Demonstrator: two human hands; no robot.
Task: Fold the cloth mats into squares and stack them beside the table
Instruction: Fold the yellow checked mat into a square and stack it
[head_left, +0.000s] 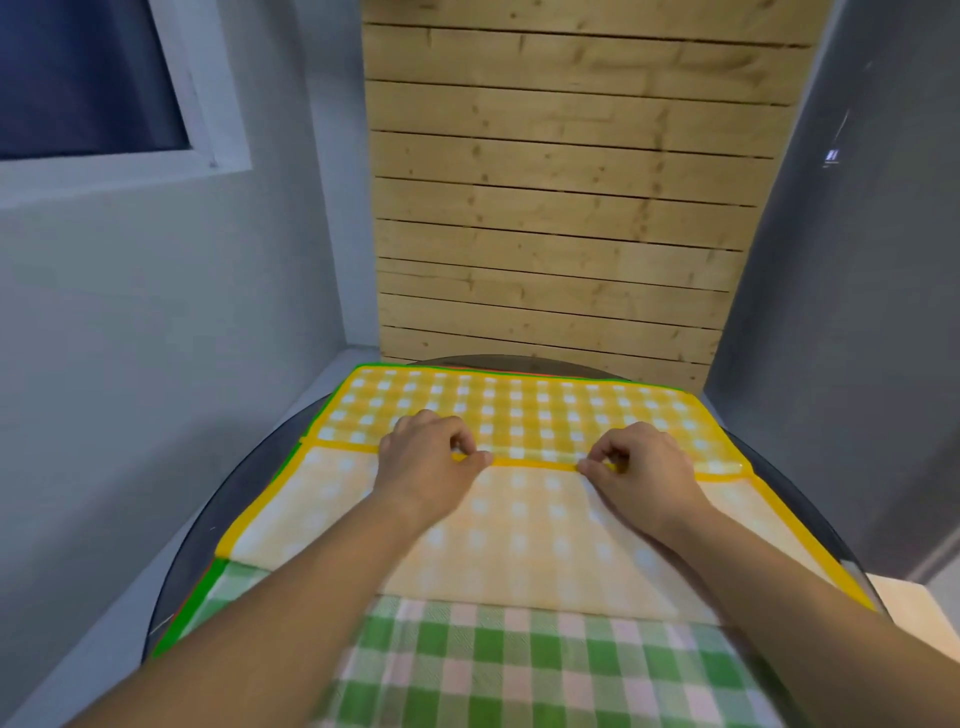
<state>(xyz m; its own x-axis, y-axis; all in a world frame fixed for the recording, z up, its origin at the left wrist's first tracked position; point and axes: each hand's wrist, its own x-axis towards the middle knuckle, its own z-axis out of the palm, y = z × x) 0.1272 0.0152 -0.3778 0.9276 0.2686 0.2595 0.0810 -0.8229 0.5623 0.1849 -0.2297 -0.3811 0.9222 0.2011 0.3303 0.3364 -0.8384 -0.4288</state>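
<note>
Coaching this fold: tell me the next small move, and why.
Probably carry the hem forward to the far edge of the yellow mat: the left hand and right hand pinch it partway across, pale underside up, with bright checks beyond uncovered.

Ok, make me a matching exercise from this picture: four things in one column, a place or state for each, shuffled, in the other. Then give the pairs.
1. yellow mat
2. green mat
3. table
4. plank wall

A. dark, round-edged, beneath the cloths
B. border pinched by left hand and right hand
C. pale wood, behind the table
D. under the other mat, near part uncovered

Pairs: 1-B, 2-D, 3-A, 4-C
</note>
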